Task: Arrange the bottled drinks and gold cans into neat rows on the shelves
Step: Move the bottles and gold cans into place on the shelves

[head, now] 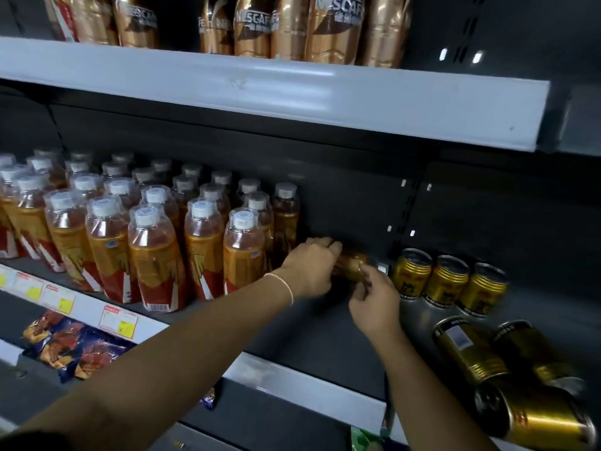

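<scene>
Glossy blue-and-red snack packets [78, 346] lie in a heap at the lower left. White paper price labels with yellow and red patches [118, 320] sit in a row just above them. The corner of a green packet [364, 439] shows at the bottom edge.

A shop: stocked shelves [273, 92] of bottled drinks [156, 255], with price tags [118, 320] on the edge

Dark grey back panel [357, 196], slotted upright [401, 219]; pale shelf edge [156, 330] with price labels [118, 322]; dim light.

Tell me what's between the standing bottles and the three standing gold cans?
A bottle lying on its side, held by the left hand and right hand, in the head view.
</scene>
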The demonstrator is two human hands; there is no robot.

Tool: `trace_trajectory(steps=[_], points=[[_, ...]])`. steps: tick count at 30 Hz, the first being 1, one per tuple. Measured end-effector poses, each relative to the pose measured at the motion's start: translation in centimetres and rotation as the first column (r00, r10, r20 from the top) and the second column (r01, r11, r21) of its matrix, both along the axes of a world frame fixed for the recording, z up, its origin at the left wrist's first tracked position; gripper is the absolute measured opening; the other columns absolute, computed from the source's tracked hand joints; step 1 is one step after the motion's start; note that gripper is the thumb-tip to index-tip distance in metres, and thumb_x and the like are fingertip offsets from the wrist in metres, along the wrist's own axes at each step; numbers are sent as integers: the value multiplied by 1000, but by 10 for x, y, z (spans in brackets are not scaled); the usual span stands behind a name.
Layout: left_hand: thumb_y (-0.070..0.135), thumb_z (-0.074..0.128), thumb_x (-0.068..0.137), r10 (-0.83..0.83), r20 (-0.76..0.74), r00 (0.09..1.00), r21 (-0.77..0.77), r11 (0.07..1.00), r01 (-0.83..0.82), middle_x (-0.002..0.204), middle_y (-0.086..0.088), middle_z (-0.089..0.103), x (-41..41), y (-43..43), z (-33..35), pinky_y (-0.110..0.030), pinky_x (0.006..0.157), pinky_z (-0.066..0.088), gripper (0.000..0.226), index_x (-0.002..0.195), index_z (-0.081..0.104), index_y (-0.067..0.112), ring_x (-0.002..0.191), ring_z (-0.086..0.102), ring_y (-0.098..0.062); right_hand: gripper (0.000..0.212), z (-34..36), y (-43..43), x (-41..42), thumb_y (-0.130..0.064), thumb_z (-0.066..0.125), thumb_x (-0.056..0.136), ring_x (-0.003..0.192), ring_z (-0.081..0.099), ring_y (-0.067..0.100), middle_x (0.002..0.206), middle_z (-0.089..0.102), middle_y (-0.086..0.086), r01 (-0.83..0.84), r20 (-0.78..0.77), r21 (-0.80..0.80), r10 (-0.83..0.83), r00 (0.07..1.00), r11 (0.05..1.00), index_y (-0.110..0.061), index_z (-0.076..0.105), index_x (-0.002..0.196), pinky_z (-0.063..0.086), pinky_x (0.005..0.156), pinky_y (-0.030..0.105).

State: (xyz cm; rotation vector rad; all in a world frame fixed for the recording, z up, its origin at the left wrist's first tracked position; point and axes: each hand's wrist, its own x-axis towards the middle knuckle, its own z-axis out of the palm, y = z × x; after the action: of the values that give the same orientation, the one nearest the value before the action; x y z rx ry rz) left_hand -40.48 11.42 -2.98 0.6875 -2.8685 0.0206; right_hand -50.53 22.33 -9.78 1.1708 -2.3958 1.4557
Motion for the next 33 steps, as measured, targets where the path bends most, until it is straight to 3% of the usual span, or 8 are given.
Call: trace_trajectory(steps=[4,9,15,20,23,26,30,33], points=[[23,66,80,34,121,992,-74,997,-25,147,-14,37,-39,-6,-15,-47,112,28,77,147,30,10,134,36,-32,44,-4,4,-7,6,55,82,107,58,36,113,64,19,57,18,19,-58,998,998,-5,64,124,48,95,38],[26,68,77,152,160,975,-224,968,-114,136,-16,45,-64,-4,-22,-44,109,27,71,140,39,10,125,42,-33,53,-6,6,-11,5,54,80,118,53,33,120,64,16,48,-22,95,-46,999,994,-5,59,132,42,100,35],[33,70,74,220,135,966,-324,931,-167,134,-15,39,-59,7,-22,-47,103,29,64,132,49,14,121,36,-37,54,-3,7,-15,5,57,78,120,53,38,128,57,21,98,49,26,-99,994,995,-2,56,132,43,100,37],[28,70,72,221,-41,974,-221,949,-224,129,-13,39,-41,14,-32,-46,98,32,64,130,48,12,114,38,-37,58,-2,8,-11,3,59,81,112,58,36,136,47,21,124,106,-113,-112,988,986,-4,47,137,49,91,38],[37,71,75,230,-213,950,-83,964,-252,125,-10,41,-32,12,-30,-43,95,37,66,132,46,14,111,40,-33,60,-2,7,-12,-1,59,88,111,61,27,143,44,18,120,223,-195,-75,972,973,-6,38,145,45,87,27],[44,72,77,209,-388,898,113,977,-179,125,-8,41,-22,10,-30,-39,98,40,74,138,42,15,111,41,-29,62,-2,6,-10,-2,61,89,109,61,20,135,54,14,21,236,-207,29,971,978,-6,36,146,43,87,23],[43,78,75,195,-538,820,303,952,-28,123,-5,45,-13,16,-37,-33,102,40,79,139,44,14,113,45,-23,53,-6,4,-6,-3,64,85,101,63,17,116,65,6,-99,182,-186,133,974,978,-11,50,135,51,92,35],[39,80,74,240,-589,772,447,892,63,115,-2,52,-8,16,-40,-28,100,42,67,131,53,15,107,50,-15,57,-10,3,-8,-1,64,84,99,63,14,112,63,-2,-184,188,-140,209,960,973,-16,49,137,54,86,32]])
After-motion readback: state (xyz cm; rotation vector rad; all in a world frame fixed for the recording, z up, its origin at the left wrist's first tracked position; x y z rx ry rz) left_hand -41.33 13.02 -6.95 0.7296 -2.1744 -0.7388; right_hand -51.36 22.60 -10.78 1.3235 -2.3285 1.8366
